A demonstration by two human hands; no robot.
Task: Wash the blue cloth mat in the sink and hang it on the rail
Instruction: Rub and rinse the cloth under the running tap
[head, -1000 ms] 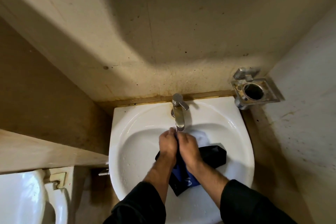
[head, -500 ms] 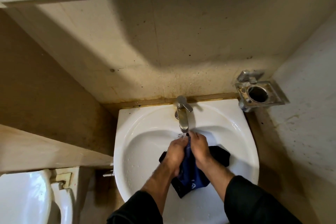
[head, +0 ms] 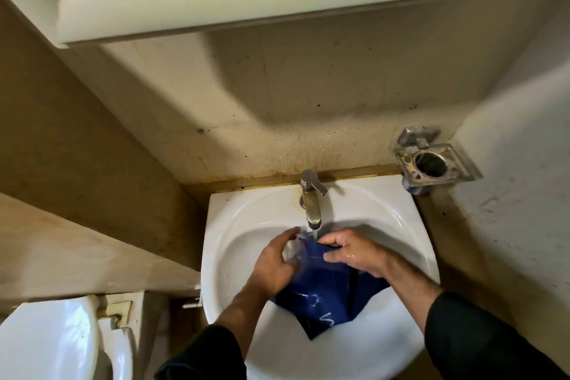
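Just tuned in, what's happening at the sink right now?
A person is washing the blue cloth mat in the white sink. The left hand and the right hand each have a grip on its upper edge, holding it up under the tap, where water is running onto the cloth. The rest of the mat hangs down into the basin. It is wet and not yet hung; no rail is in view. A metal holder is fixed to the wall beside the sink.
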